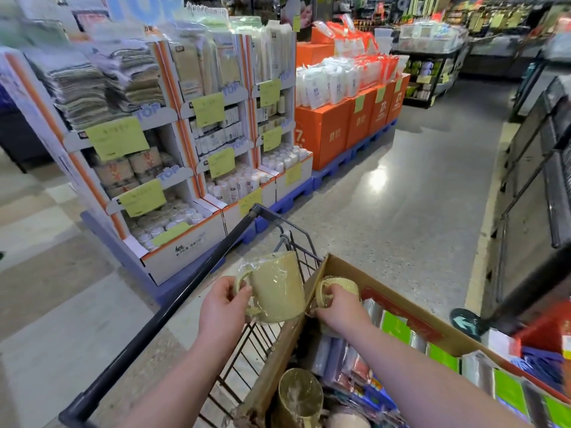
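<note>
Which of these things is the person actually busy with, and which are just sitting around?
In hand: left hand gripping the wrapped mug by its handle; right hand gripping the second mug at the cardboard box.
Lying about: third mug in the box; green packets; towel display; orange cartons.

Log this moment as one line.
left grip: holds wrapped mug by handle | right grip: holds second mug by handle | site: cardboard box in cart
</note>
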`<state>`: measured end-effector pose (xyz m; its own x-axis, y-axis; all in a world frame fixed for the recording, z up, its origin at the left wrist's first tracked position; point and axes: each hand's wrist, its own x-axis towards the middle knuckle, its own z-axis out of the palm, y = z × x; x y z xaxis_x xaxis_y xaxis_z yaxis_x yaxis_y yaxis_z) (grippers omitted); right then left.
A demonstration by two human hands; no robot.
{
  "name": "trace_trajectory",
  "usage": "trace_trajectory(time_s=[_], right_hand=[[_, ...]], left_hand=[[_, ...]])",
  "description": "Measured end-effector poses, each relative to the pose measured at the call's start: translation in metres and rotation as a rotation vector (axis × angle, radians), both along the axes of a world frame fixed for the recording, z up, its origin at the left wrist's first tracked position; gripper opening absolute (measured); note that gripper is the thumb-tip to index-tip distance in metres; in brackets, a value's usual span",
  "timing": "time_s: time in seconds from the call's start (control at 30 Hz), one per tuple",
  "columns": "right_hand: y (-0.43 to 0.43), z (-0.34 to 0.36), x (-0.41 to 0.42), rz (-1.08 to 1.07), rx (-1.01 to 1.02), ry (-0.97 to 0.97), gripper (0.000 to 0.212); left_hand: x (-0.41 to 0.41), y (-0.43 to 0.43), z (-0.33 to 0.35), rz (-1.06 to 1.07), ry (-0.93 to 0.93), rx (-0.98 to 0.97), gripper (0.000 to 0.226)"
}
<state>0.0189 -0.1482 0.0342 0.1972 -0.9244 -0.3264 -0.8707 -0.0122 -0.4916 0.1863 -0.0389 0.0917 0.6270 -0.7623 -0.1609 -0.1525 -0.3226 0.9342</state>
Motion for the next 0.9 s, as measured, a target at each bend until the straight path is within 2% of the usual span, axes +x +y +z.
trace_trajectory(time_s=[0.3,0.47,0.7,0.8,0.9], right_hand=[[0.0,0.002,0.006,0.063,-0.062,0.175,0.047],[0.0,0.001,0.004,-0.02,-0.083,0.132,0.022],[0.004,0.013,-0.027,-0.136,-0.105,0.218,0.041],[0.009,0.014,-0.042,-0.213,-0.061,0.138,0.041],[0.016,0.013,-0.062,-0.307,-0.043,-0.056,0.029]], left_hand=[[0.001,-0.004,0.003,-0.044,-0.026,0.011,0.005],[0.001,-0.002,0.003,-0.061,-0.041,0.001,0.006],[-0.009,-0.009,0.003,-0.118,0.026,-0.041,0.006],[-0.019,-0.015,0.003,-0.155,0.016,-0.061,0.003],[-0.033,-0.021,0.003,-0.202,-0.023,-0.074,0.004]])
